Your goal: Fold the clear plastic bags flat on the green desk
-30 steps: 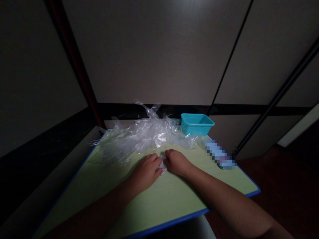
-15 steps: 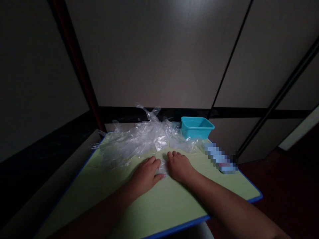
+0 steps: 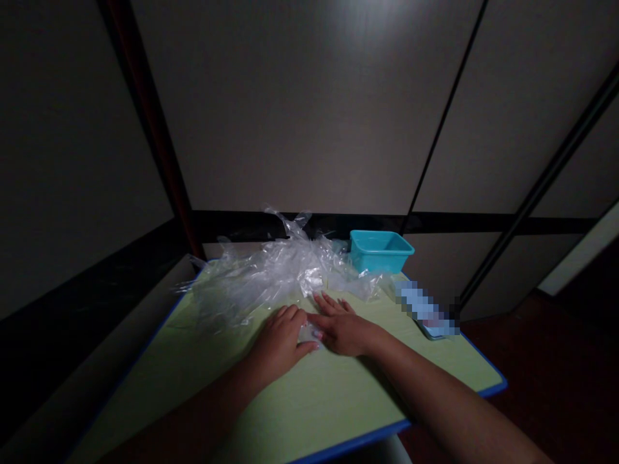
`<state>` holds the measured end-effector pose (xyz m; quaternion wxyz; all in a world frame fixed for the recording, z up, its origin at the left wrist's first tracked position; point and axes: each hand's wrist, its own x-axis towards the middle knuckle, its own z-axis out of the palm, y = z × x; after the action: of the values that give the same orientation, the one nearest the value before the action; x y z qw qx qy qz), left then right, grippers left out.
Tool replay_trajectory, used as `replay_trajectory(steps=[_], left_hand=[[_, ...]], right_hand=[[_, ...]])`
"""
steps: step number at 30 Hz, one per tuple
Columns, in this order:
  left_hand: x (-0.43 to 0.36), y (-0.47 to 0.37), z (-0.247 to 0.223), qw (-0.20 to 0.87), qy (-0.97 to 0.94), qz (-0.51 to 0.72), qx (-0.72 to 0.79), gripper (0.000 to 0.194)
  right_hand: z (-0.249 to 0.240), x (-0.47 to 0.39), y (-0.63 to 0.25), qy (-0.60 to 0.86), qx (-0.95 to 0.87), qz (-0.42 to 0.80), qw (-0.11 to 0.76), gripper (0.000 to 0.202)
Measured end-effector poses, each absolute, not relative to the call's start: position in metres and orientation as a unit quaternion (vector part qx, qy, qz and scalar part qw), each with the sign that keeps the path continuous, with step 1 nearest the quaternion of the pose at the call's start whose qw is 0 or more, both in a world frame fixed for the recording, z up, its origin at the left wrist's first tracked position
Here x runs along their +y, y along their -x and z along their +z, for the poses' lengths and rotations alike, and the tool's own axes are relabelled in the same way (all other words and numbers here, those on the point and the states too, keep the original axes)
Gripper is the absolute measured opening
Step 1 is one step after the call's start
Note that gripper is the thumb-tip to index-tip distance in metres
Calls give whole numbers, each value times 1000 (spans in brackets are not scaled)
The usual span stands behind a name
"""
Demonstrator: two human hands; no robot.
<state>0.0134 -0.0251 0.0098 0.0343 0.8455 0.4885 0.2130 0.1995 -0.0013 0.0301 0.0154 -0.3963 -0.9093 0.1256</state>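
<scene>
A small folded piece of clear plastic (image 3: 305, 333), perhaps a bag, lies on the light green table between my hands. My left hand (image 3: 278, 338) is curled around its left side, fingers over the far edge and thumb along the near edge. From the right, my right hand (image 3: 345, 330) reaches in with its fingers stretched and spread, lying low over the table. Its index finger and thumb touch or nearly touch the plastic. Just beyond both hands spreads a loose heap of crinkled clear plastic bags (image 3: 275, 270).
A turquoise plastic basket (image 3: 382, 261) stands at the table's back right. A blurred-out flat bluish object (image 3: 425, 309) lies by the right edge. The table (image 3: 338, 406) has a blue rim, and cabinet panels (image 3: 300, 116) rise directly behind it.
My right hand has moved slightly left toward the folded plastic, and its fingers have gone from curled to spread. My left hand has stayed nearly in place.
</scene>
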Motion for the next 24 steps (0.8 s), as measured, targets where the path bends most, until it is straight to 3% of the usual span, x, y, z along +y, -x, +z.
replay_trajectory(steps=[15, 24], left_hand=[[-27, -8, 13, 12, -838, 198, 508, 37], [-25, -1, 15, 5, -849, 221, 480, 16]], right_hand=[[34, 6, -205, 410, -889, 191, -78, 81], [32, 8, -205, 414, -887, 192, -63, 85]])
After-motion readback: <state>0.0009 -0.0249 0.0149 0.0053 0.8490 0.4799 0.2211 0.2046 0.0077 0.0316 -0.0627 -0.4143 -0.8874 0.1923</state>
